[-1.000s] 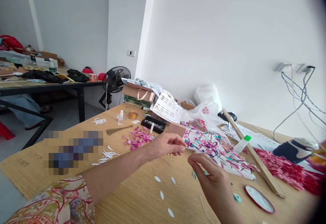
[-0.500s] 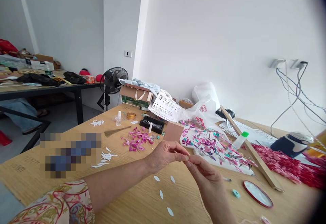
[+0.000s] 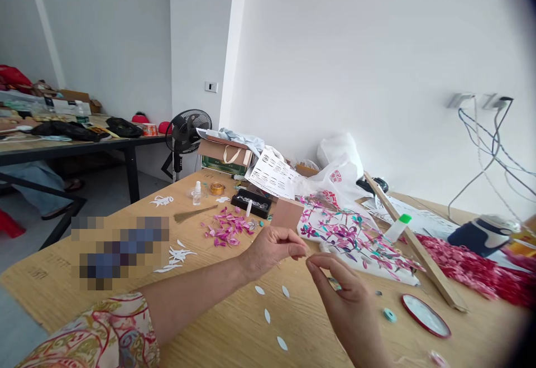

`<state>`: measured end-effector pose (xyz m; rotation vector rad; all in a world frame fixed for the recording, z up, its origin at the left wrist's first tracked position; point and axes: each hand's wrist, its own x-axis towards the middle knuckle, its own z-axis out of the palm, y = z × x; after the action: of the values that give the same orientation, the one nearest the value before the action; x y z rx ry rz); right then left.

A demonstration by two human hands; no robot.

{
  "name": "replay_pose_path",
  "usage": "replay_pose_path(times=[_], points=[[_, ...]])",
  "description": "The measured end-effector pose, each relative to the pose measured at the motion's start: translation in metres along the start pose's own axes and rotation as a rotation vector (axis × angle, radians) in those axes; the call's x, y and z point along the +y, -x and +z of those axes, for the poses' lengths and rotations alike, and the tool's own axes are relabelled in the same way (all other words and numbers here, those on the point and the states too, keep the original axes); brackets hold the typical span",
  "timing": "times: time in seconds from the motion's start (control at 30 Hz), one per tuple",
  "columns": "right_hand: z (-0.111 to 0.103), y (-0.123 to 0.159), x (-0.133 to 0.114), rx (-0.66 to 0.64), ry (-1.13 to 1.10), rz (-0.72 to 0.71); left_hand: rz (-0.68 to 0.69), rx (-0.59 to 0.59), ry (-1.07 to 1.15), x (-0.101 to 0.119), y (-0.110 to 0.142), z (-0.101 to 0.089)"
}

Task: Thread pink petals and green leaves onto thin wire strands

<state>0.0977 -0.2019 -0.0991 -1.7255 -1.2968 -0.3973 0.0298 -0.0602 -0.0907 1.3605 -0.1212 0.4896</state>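
Note:
My left hand (image 3: 272, 248) hovers above the wooden table (image 3: 234, 323) with its fingers pinched together. My right hand (image 3: 345, 298) is just to its right, thumb and forefinger also pinched, the two pinches almost touching. Whatever sits between the fingertips is too small to make out. Just behind the hands lies a white board with pink and teal flower pieces (image 3: 355, 242). Several white petal shapes (image 3: 268, 316) lie on the table under my hands.
A pile of pink petals (image 3: 226, 229), white cut-outs (image 3: 176, 255), a small bottle (image 3: 197, 192), a black tray (image 3: 252, 202), a red lid (image 3: 426, 316), a wooden strip (image 3: 414, 245), a glue bottle (image 3: 397, 227) and plastic bags (image 3: 339, 172). A fan (image 3: 187, 133) and a second table (image 3: 62, 139) stand at left.
My hands came together until the fingertips met, then parted slightly. The view shifted a little.

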Motion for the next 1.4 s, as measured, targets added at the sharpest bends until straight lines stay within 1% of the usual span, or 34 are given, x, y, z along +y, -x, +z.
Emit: replay_pose_path(times=[0.1,0.17,0.27,0.33,0.4,0.6,0.67,0.7,0.73,0.83,0.9,0.97,1.03,1.13,1.23,1.33,1.4], points=[[-0.002,-0.001,-0.002,0.046,0.168,-0.150,-0.013,0.002,0.031,0.001,-0.001,-0.003],[-0.002,-0.001,-0.002,0.050,0.233,-0.216,-0.040,-0.029,-0.037,0.000,-0.001,-0.005],[-0.001,-0.002,-0.002,0.046,0.286,-0.275,-0.080,-0.080,-0.182,-0.002,-0.001,-0.005],[0.000,-0.002,-0.002,0.041,0.309,-0.301,-0.095,-0.077,-0.267,-0.006,-0.001,-0.003],[0.001,-0.002,-0.002,0.039,0.329,-0.313,-0.109,-0.051,-0.320,-0.009,-0.002,-0.001],[0.005,0.000,0.000,0.018,0.375,-0.298,-0.093,0.030,-0.309,-0.015,-0.003,0.003],[0.005,0.001,0.001,0.015,0.332,-0.265,-0.072,0.031,-0.332,-0.014,-0.002,0.002],[0.004,0.001,0.001,0.016,0.301,-0.216,-0.059,0.023,-0.353,-0.012,-0.002,0.001],[0.002,0.001,0.002,0.021,0.272,-0.141,-0.044,0.011,-0.378,-0.011,-0.002,0.001],[-0.002,0.000,0.005,0.011,0.195,0.147,0.030,-0.028,-0.491,-0.005,-0.002,-0.002],[-0.004,-0.001,0.007,-0.056,0.136,0.260,0.100,-0.053,-0.589,-0.003,-0.002,-0.003],[-0.003,-0.003,0.009,-0.135,0.069,0.285,0.173,-0.085,-0.682,-0.002,-0.002,-0.004],[-0.002,-0.005,0.010,-0.182,0.022,0.283,0.233,-0.117,-0.753,-0.004,-0.002,-0.004],[0.000,-0.005,0.010,-0.200,-0.003,0.269,0.304,-0.156,-0.846,-0.007,0.000,-0.004],[-0.001,-0.004,0.009,-0.190,0.005,0.255,0.368,-0.188,-0.937,-0.009,0.002,-0.004],[0.000,-0.002,0.009,-0.188,-0.005,0.301,0.407,-0.206,-0.997,-0.009,0.004,-0.003],[0.003,0.000,0.011,-0.196,-0.082,0.348,0.400,-0.178,-0.979,-0.009,0.004,-0.003]])
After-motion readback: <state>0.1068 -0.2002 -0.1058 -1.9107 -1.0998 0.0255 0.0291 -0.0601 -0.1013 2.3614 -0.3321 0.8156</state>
